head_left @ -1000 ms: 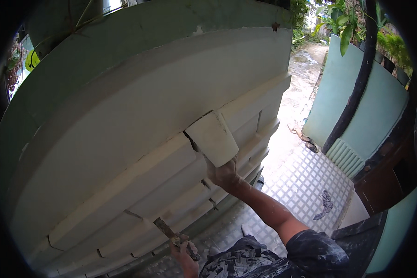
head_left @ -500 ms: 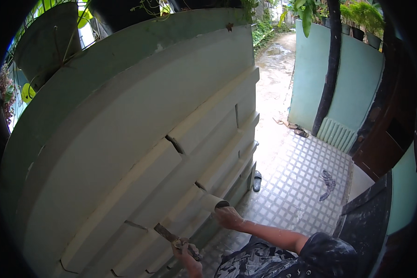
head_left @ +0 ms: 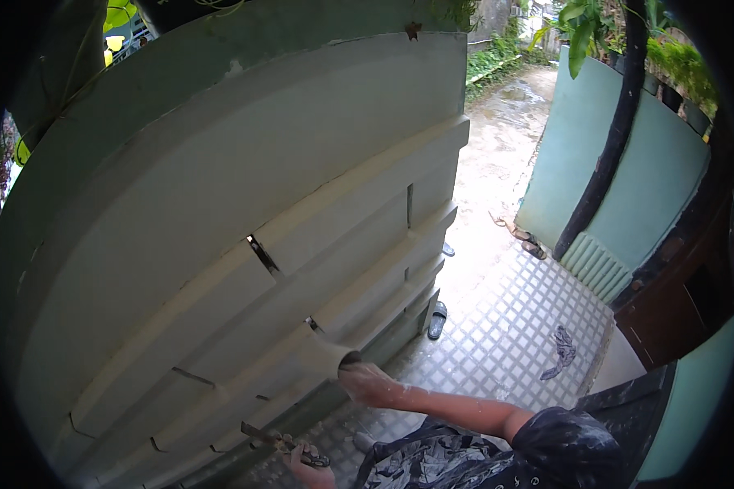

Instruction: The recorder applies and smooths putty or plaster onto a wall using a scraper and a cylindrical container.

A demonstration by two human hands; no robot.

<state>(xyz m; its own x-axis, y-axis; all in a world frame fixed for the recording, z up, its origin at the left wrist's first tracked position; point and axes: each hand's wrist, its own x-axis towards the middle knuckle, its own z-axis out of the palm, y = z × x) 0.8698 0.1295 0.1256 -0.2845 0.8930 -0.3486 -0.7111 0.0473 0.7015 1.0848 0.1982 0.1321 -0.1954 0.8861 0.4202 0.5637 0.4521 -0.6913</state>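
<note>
Across the left and middle stands a pale wall (head_left: 220, 187) with raised horizontal bands and narrow slots. My right hand (head_left: 373, 385) is closed on a pale curved piece (head_left: 322, 359) with a dark inner side, whose kind I cannot make out. That piece lies at a lower band, below one of the slots. Lower and further left, my left hand (head_left: 307, 469) grips a putty knife (head_left: 255, 432), its flat blade pointing up and left near the base of the wall. Whitish dust marks my right arm and dark shirt.
Checkered tiles (head_left: 497, 326) cover the floor on the right. A crumpled cloth (head_left: 560, 354) and a dark slipper (head_left: 438, 320) lie there, with sandals (head_left: 532, 246) further off. A dark post (head_left: 607, 179) leans by a light green wall (head_left: 669, 163). Potted plants (head_left: 681, 73) line its top.
My right hand has moved left along the wall with the curved piece. The left hand and putty knife have shifted down and left. The view has turned a little.
</note>
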